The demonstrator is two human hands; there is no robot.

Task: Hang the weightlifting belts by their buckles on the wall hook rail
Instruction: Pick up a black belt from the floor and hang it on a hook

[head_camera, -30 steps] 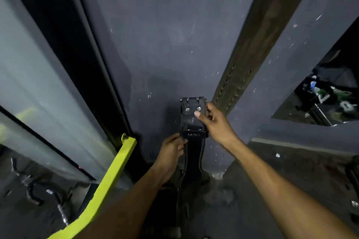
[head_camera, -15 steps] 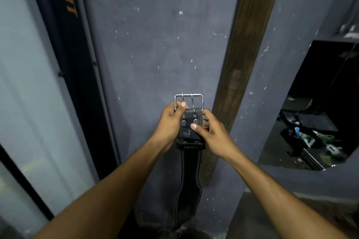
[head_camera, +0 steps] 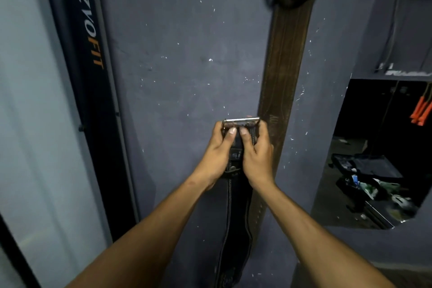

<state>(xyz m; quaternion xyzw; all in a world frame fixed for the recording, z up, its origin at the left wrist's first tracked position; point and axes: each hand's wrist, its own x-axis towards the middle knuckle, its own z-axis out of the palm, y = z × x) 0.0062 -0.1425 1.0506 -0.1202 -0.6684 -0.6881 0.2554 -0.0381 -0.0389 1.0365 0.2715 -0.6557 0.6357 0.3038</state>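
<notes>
Left hand (head_camera: 221, 149): clenched on the left side of the black belt's top end, thumb pressed just under the buckle.
Right hand (head_camera: 257, 153): clenched on the right side of the same end, thumb beside the left thumb.
Black belt (head_camera: 235, 229): held upright against the grey wall (head_camera: 187, 54); strap hung straight down between the forearms.
Buckle (head_camera: 241, 121): metal, uppermost, just above both thumbs, close to the wall; contact could not be judged.
Brown belt (head_camera: 284, 65): hung on the wall just right of the black belt, upper end in a dark bunched mass at frame top.
Hook rail: could not be made out.
Left edge: dark panel (head_camera: 86, 30) with orange "FIT" lettering.
</notes>
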